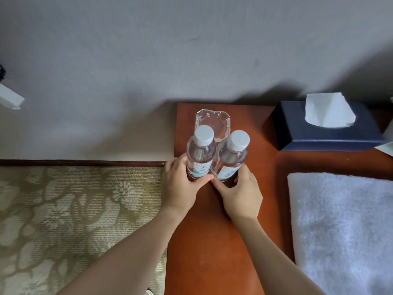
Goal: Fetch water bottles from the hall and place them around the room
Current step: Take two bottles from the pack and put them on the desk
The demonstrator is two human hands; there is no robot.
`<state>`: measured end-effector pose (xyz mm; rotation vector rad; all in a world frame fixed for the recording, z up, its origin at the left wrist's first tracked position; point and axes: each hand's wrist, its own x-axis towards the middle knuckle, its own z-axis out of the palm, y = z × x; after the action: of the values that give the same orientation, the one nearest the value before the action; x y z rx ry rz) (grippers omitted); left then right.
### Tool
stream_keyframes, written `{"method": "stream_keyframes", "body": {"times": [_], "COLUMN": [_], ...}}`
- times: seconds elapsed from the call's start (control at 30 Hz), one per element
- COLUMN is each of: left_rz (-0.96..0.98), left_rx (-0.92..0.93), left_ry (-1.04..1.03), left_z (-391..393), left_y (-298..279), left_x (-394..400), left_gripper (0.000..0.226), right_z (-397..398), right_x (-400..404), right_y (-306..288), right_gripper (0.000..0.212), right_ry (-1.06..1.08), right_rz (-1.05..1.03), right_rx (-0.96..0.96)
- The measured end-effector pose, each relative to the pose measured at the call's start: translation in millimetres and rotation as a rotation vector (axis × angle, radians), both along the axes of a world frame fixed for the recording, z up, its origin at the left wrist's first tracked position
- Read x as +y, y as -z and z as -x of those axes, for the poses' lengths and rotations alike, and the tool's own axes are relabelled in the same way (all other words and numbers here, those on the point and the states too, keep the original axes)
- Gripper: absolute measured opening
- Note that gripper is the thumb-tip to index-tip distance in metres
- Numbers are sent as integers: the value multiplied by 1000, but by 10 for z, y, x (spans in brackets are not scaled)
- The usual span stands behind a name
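Observation:
Two clear water bottles with white caps stand upright side by side on a reddish-brown wooden table, near its left edge. My left hand is wrapped around the lower part of the left bottle. The lower part of the right bottle is gripped by my right hand. The two bottles touch or nearly touch. Their bases are hidden behind my fingers.
A clear glass ashtray sits just behind the bottles. A dark blue tissue box stands at the back right. A white towel lies on the right of the table. Patterned carpet lies to the left, below a grey wall.

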<state>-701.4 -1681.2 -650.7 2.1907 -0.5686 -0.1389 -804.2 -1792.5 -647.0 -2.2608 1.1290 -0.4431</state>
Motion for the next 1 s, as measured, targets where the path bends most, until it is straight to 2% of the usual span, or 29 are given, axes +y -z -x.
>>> {"method": "stream_keyframes", "body": {"times": [0.33, 0.8, 0.93, 1.0], "left_rz": [-15, -95, -74, -62], "left_rx": [-18, -30, 6, 88], "left_ry": [14, 7, 6, 27], "left_z": [-39, -71, -28, -53], "left_y": [50, 141, 94, 122], "left_x": [-11, 1, 25, -7], "left_gripper": [47, 53, 57, 61], "right_z": [-32, -87, -64, -82], "right_x": [-16, 2, 26, -19], "right_y": [10, 19, -4, 24], "right_gripper": [66, 55, 53, 58], "right_ry": [32, 70, 46, 52], "right_rz": [27, 79, 89, 45], "right_rx": [43, 82, 67, 64]}}
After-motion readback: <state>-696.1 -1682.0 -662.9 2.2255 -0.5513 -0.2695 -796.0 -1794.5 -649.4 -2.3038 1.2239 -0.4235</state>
